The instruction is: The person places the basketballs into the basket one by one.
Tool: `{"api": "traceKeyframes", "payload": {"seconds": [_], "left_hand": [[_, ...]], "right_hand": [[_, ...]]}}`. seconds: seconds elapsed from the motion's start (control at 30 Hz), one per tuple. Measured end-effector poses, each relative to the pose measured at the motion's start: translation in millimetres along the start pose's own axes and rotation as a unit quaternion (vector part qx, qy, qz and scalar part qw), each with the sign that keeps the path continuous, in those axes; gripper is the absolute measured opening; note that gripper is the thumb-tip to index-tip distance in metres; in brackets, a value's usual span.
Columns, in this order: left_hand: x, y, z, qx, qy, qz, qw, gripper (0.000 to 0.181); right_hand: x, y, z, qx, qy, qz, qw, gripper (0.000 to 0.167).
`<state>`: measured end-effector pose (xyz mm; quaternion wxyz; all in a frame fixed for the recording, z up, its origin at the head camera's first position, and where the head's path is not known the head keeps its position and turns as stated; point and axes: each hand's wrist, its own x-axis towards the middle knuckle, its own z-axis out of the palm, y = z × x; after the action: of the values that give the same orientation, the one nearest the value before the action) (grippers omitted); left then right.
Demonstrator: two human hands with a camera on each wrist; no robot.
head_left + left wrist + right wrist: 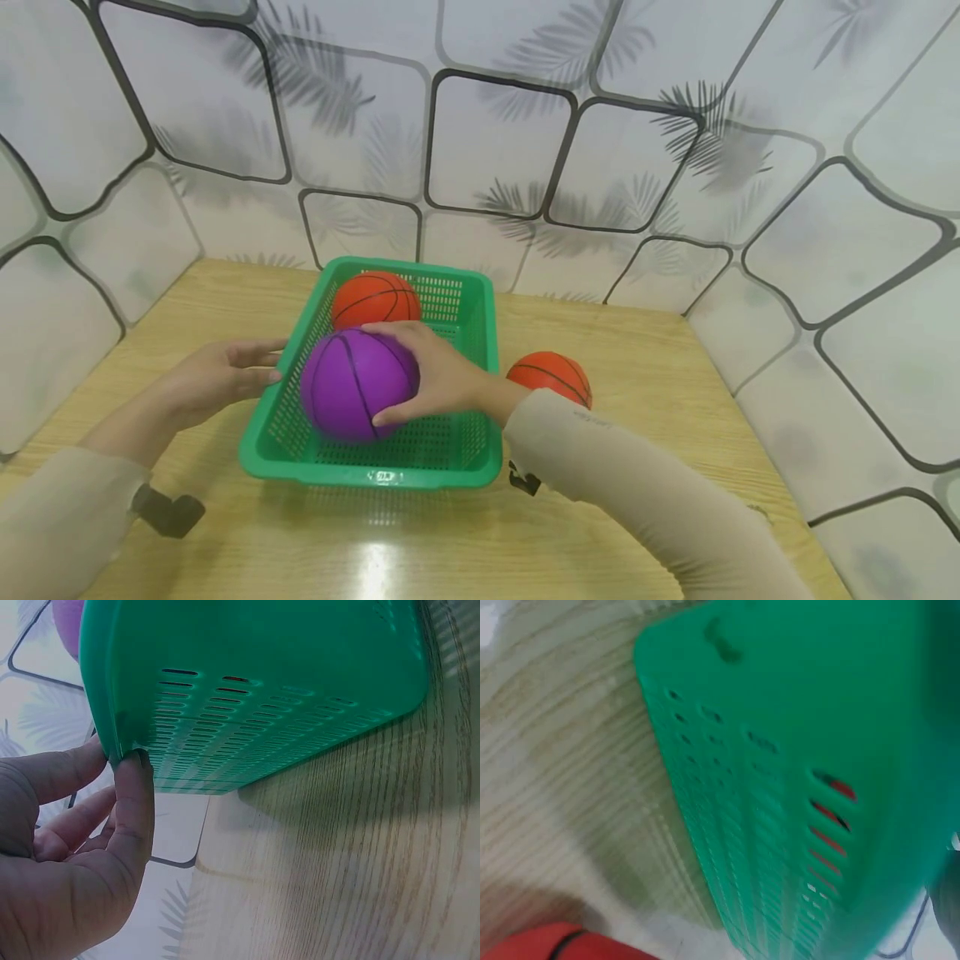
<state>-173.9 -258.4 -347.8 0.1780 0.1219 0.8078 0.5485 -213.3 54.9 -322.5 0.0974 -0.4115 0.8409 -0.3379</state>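
Left hand (217, 379): pinching the rim of my green basket (384, 477), frame's centre-left
Right hand (446, 375): gripping the purple ball (352, 387) over the basket, left of centre
Rear orange ball (375, 297): inside, above the purple one
Other orange ball (551, 371): on the desk (645, 358), right of centre

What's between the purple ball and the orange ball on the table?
The head view shows the right hand and the right side of the green basket between them.

We see purple ball (352, 387), dark lines, in our right hand (442, 371); beyond grip, orange-red ball (375, 300), black lines; rightward, matching ball (551, 372). Below grip, green basket (375, 477), yellowish wood-grain table (637, 358); behind, whitish wall (480, 133), dark outlines, grey leaf-print.
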Motion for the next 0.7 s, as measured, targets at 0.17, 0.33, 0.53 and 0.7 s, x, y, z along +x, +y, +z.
{"api": "traceKeyframes", "payload": {"seconds": [0.17,0.33,0.53,0.7], "left_hand": [[0.3,0.1,0.3,-0.002,0.003,0.0,1.0,0.067],[0.7,-0.6,0.6,0.002,0.006,-0.002,1.0,0.067],[0.8,-0.9,1.2,0.005,0.007,0.001,1.0,0.067],[1.7,-1.2,1.5,0.004,0.008,0.003,1.0,0.067]], "right_hand": [[1.8,2,13,-0.005,-0.018,0.009,0.9998,0.1],[0.6,3,21,-0.006,-0.03,0.018,0.9994,0.1],[0.2,4,28,-0.004,-0.038,0.026,0.9989,0.101],[1.2,6,34,-0.001,-0.04,0.024,0.9989,0.1]]}}
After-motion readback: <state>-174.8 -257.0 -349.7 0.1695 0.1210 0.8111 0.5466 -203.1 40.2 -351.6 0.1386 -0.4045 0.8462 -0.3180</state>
